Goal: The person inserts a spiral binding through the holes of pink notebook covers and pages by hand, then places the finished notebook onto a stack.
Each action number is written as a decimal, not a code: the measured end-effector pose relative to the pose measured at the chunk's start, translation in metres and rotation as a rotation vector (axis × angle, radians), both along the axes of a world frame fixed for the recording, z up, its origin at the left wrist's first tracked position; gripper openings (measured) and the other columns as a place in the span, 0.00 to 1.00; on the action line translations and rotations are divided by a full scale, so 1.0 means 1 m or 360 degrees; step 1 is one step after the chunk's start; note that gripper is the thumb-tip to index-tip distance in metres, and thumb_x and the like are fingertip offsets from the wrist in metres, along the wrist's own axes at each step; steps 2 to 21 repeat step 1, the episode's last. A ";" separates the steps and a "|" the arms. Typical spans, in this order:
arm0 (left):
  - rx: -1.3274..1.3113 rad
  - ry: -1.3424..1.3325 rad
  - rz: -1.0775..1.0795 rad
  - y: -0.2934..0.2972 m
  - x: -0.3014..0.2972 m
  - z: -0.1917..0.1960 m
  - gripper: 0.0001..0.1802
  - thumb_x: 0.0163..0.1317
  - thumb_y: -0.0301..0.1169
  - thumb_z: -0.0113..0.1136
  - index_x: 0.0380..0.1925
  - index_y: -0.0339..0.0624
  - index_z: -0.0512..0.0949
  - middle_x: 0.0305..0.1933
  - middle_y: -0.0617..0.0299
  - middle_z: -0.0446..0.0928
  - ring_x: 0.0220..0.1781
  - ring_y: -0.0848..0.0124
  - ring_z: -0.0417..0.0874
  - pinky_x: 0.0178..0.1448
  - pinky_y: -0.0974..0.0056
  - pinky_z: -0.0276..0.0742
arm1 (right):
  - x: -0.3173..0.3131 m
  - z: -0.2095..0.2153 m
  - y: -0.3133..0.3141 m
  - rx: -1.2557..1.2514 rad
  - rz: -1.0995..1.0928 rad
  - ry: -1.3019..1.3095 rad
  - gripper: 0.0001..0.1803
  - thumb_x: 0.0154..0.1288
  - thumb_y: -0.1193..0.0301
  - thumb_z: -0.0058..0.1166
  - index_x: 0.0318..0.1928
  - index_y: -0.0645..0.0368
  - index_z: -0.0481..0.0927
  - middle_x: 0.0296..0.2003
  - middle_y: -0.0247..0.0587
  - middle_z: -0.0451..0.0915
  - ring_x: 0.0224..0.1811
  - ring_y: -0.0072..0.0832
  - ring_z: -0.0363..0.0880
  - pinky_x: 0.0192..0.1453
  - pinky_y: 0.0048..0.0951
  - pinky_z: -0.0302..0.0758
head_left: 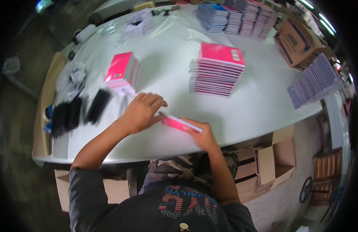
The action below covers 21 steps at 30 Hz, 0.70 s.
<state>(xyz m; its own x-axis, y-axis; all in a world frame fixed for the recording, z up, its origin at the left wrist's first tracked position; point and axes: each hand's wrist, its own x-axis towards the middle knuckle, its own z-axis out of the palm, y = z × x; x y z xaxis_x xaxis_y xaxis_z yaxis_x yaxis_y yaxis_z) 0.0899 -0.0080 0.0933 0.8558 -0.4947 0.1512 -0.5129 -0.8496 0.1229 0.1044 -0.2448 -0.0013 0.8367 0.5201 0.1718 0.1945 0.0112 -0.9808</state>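
My right hand (204,136) grips a small pink notebook (178,123) by its right end, above the table's near edge. The notebook is tilted, with its white page edge and a row of binding holes or loops facing up. My left hand (142,112) is curled at the notebook's left end, thumb and fingers close together. A small dark bit shows between them, too blurred to name. Just beyond the left hand stands a stack of pink-covered pads (119,69), with a loose wire coil (128,92) beside it. Farther right is a tall stack of pink spiral notebooks (219,69).
Black bundles of binding coils (97,106) lie at the left, near a clear plastic bag (70,79). Stacks of spiral notebooks (237,19) stand at the back right. A cardboard box (295,42) and another notebook stack (315,81) sit at the right edge. Open cartons (275,162) are below the table.
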 end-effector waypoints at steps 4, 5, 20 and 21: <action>-0.0013 -0.0035 -0.0067 -0.008 0.014 0.002 0.23 0.52 0.34 0.66 0.50 0.47 0.74 0.52 0.57 0.75 0.53 0.58 0.75 0.55 0.56 0.68 | 0.000 -0.005 -0.001 0.0036 -0.0041 -0.0162 0.15 0.64 0.76 0.52 0.51 0.57 0.79 0.44 0.47 0.82 0.46 0.28 0.79 0.53 0.24 0.72; -0.0013 -0.0035 -0.0067 -0.008 0.014 0.002 0.23 0.52 0.34 0.66 0.50 0.47 0.74 0.52 0.57 0.75 0.53 0.58 0.75 0.55 0.56 0.68 | 0.000 -0.005 -0.001 0.0036 -0.0041 -0.0162 0.15 0.64 0.76 0.52 0.51 0.57 0.79 0.44 0.47 0.82 0.46 0.28 0.79 0.53 0.24 0.72; -0.0013 -0.0035 -0.0067 -0.008 0.014 0.002 0.23 0.52 0.34 0.66 0.50 0.47 0.74 0.52 0.57 0.75 0.53 0.58 0.75 0.55 0.56 0.68 | 0.000 -0.005 -0.001 0.0036 -0.0041 -0.0162 0.15 0.64 0.76 0.52 0.51 0.57 0.79 0.44 0.47 0.82 0.46 0.28 0.79 0.53 0.24 0.72; -0.0013 -0.0035 -0.0067 -0.008 0.014 0.002 0.23 0.52 0.34 0.66 0.50 0.47 0.74 0.52 0.57 0.75 0.53 0.58 0.75 0.55 0.56 0.68 | 0.000 -0.005 -0.001 0.0036 -0.0041 -0.0162 0.15 0.64 0.76 0.52 0.51 0.57 0.79 0.44 0.47 0.82 0.46 0.28 0.79 0.53 0.24 0.72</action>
